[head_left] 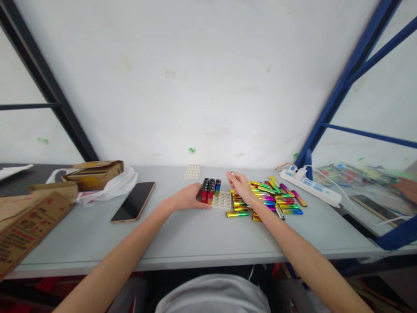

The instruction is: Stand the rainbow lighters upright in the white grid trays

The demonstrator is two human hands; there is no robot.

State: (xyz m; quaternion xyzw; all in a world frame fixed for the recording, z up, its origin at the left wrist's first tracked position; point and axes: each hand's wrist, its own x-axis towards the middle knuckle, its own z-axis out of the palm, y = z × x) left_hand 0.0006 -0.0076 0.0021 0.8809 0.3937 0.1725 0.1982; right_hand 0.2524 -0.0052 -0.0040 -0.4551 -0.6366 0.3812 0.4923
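My left hand (189, 198) is closed round the left side of a white tray (224, 201) with rows of holes, thumb at the front and fingers behind. Several lighters (208, 191) with black tops and red or blue-yellow bodies stand upright in the tray's left part. The holes at its right show bare. Just right of and above the tray, my right hand (241, 187) pinches what looks like a lighter (232, 174); only a small dark end shows between the fingertips. Beneath and beside that hand lies a loose pile of shiny rainbow-coloured lighters (288, 204).
A second white tray (193, 171) lies by the wall. To the left are a phone (134, 202), a plastic bag (127, 182) and cardboard boxes (35, 217). A power strip (311, 188) with cables borders the right side; another person's hand (407, 191) is beyond the blue frame.
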